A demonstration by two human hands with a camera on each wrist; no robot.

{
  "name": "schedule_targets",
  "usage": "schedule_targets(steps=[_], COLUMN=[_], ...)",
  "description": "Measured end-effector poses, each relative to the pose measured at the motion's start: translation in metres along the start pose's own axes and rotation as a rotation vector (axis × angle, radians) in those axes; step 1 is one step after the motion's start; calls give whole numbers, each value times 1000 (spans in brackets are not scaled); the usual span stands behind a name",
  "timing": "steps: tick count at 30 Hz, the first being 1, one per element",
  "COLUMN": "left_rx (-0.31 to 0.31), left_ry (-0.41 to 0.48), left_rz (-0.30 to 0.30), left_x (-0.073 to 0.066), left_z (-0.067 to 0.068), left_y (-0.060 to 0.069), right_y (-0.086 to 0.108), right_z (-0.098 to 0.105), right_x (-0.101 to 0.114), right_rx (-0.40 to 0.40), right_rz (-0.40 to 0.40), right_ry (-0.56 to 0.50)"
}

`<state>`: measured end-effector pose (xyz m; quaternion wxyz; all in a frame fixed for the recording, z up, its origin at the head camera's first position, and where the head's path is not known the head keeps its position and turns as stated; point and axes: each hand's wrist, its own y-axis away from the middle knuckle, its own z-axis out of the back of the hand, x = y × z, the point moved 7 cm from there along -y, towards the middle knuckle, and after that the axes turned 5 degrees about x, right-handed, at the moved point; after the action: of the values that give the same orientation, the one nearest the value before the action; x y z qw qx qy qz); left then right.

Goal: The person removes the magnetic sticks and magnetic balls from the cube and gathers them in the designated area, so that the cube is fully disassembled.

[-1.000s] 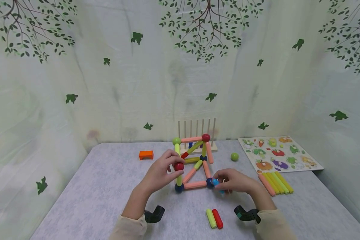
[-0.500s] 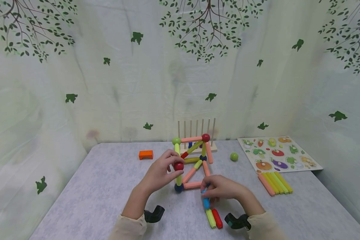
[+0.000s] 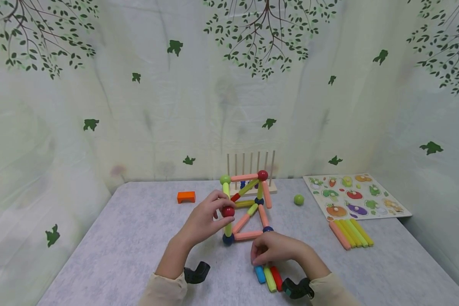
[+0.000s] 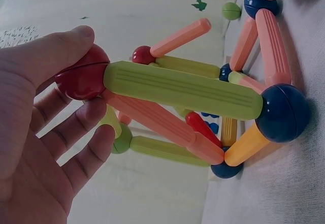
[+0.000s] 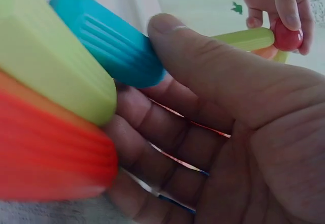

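My left hand (image 3: 204, 219) pinches a red ball (image 4: 87, 75) at the near upper corner of a frame of magnetic sticks and balls. A light green stick (image 4: 183, 89) runs from that ball down to a dark blue ball (image 4: 282, 113) on the table. Near the front, my right hand (image 3: 277, 247) pinches the end of a blue stick (image 5: 109, 41) between thumb and fingers. This stick lies on the table beside a light green stick (image 3: 269, 279) and a red stick (image 3: 277, 278). The right hand partly hides the ends of these sticks and the frame's near right blue ball (image 3: 268, 229).
Behind the frame stands a wooden peg rack (image 3: 251, 172). An orange block (image 3: 186, 197) lies to the left, a green ball (image 3: 298, 199) to the right. Several sticks (image 3: 351, 233) lie side by side before a vegetable picture board (image 3: 353, 195) at the right.
My right hand has carried the blue stick from beside the frame's near right corner toward me and left, laying it alongside the light green stick. The left hand has stayed on the red ball.
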<state>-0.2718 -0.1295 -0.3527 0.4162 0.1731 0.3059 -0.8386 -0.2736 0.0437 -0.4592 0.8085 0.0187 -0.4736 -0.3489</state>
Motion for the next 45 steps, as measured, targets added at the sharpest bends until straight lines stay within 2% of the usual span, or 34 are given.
schedule_targets(steps=[10,16,23,30,33,38,45], left_rx=[5,7,4,3,4,4,-5], left_ry=[-8,-1,-5,-7,-5,-6,-13], left_rz=[9,28,16,8,8,3,-7], left_x=[0,1,1,1,1,1,0], left_z=[1,1,2,2,2,2,3], left_y=[-1,0,1,1,1,2,1], right_y=[5,6,7,9,9,11,16], right_z=[-1,-6,-12,-15,-10,7,33], right_x=[6,9,13,14,15,9,-3], right_rx=[42,112,204,239,196,26,-158], right_rz=[13,45,130,130,142,110,88], right_ry=[58,61,61,63,63,16,-53])
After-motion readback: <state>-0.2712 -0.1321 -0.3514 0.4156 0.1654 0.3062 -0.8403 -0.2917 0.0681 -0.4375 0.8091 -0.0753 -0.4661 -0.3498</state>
